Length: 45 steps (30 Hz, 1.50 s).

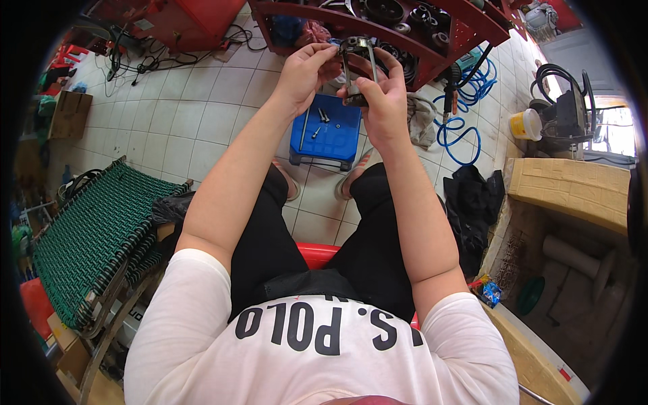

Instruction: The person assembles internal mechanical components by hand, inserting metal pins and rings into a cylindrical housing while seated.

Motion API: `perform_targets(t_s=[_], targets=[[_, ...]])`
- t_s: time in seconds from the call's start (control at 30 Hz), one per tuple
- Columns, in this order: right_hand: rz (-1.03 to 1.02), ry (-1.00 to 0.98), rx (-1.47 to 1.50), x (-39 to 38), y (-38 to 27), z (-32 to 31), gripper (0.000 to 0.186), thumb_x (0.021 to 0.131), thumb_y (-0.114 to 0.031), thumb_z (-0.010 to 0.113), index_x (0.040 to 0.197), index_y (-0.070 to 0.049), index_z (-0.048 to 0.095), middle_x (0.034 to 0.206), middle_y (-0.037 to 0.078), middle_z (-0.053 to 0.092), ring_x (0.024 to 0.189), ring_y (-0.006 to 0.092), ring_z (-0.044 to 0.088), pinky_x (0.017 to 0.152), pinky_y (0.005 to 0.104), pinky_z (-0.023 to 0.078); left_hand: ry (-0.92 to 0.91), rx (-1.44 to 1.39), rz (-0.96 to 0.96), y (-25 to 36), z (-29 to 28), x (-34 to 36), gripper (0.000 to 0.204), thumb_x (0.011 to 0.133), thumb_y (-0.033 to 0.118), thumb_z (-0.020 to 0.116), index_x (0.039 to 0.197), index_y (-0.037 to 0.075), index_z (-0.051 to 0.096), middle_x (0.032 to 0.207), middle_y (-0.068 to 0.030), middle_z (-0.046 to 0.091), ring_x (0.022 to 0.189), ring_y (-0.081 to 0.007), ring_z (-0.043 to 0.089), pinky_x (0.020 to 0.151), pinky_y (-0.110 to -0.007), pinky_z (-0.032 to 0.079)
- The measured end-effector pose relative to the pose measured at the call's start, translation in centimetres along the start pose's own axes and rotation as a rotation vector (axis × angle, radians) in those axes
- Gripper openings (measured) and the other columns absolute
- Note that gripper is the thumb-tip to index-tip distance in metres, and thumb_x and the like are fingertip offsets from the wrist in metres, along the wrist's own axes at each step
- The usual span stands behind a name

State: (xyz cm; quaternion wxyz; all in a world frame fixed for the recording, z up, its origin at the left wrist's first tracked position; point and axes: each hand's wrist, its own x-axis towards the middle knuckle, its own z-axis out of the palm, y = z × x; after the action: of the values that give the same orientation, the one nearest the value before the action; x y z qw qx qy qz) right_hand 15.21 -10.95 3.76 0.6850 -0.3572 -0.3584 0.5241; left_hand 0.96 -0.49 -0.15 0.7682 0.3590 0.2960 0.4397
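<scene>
A blue plastic platform (337,145) is standing on the tiled floor (179,118). A slim metal rod (304,128) is lying along its left side; bolts (324,115) and a small part (338,125) are lying nearer its middle.

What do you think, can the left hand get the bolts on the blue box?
Probably yes: nothing seems to cover the bolts, though the left hand is busy by the metal part.

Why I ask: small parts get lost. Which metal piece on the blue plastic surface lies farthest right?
The tiny, roundish piece, set apart to the right of the longer bolt-like pieces; the long thin rod lies farthest left.
</scene>
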Motion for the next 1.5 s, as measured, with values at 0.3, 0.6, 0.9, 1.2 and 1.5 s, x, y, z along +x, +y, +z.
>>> perform_targets(t_s=[0.3, 0.6, 0.9, 1.2, 1.5], targets=[[0.000, -0.005, 0.027, 0.1, 0.3, 0.0, 0.066, 0.088, -0.001, 0.062, 0.144, 0.002, 0.029, 0.127, 0.022, 0.063, 0.087, 0.0242, 0.070, 0.079, 0.0375, 0.060, 0.030, -0.027, -0.010, 0.0, 0.0, -0.1, 0.016, 0.101, 0.014, 0.064, 0.115, 0.005, 0.063, 0.106, -0.0079, 0.070, 0.096, -0.0190, 0.067, 0.090, -0.036, 0.057], [0.008, 0.005, 0.030, 0.1, 0.3, -0.1, 0.066, 0.088, -0.002, 0.063, 0.144, 0.002, 0.029, 0.126, 0.021, 0.064, 0.086, 0.0245, 0.071, 0.078, 0.0374, 0.060, 0.012, -0.060, -0.020, 0.3, 0.2, -0.4, 0.018, 0.102, 0.016, 0.062, 0.116, 0.005, 0.064, 0.110, -0.0096, 0.069, 0.099, -0.0203, 0.067, 0.093, -0.037, 0.056], [0.020, 0.011, 0.041, 0.1, 0.0, -0.3, 0.066, 0.089, -0.005, 0.065, 0.144, 0.003, 0.029, 0.126, 0.021, 0.065, 0.084, 0.0245, 0.072, 0.078, 0.0359, 0.061, -0.005, 0.067, -0.060, 0.0, -0.3, 0.1, 0.023, 0.105, 0.023, 0.064, 0.120, 0.006, 0.067, 0.112, -0.0067, 0.073, 0.098, -0.0173, 0.071, 0.088, -0.034, 0.059], [0.030, 0.014, 0.069, 0.1, 0.0, -0.8, 0.069, 0.090, -0.006, 0.067, 0.145, 0.002, 0.027, 0.127, 0.021, 0.064, 0.084, 0.0246, 0.072, 0.078, 0.0360, 0.061, -0.081, -0.033, -0.132, 0.8, 0.8, -0.6, 0.016, 0.102, 0.018, 0.067, 0.114, 0.008, 0.069, 0.106, -0.0052, 0.073, 0.095, -0.0163, 0.071, 0.089, -0.035, 0.059], [0.050, -0.003, 0.076, 0.0, -0.2, -0.9, 0.069, 0.090, -0.006, 0.066, 0.147, 0.000, 0.025, 0.130, 0.022, 0.063, 0.084, 0.0253, 0.072, 0.078, 0.0366, 0.061, -0.073, 0.951, 0.625, 1.2, 0.1, -0.6, 0.020, 0.094, 0.009, 0.073, 0.114, 0.004, 0.071, 0.102, -0.0046, 0.073, 0.094, -0.0173, 0.070, 0.079, -0.030, 0.054]])
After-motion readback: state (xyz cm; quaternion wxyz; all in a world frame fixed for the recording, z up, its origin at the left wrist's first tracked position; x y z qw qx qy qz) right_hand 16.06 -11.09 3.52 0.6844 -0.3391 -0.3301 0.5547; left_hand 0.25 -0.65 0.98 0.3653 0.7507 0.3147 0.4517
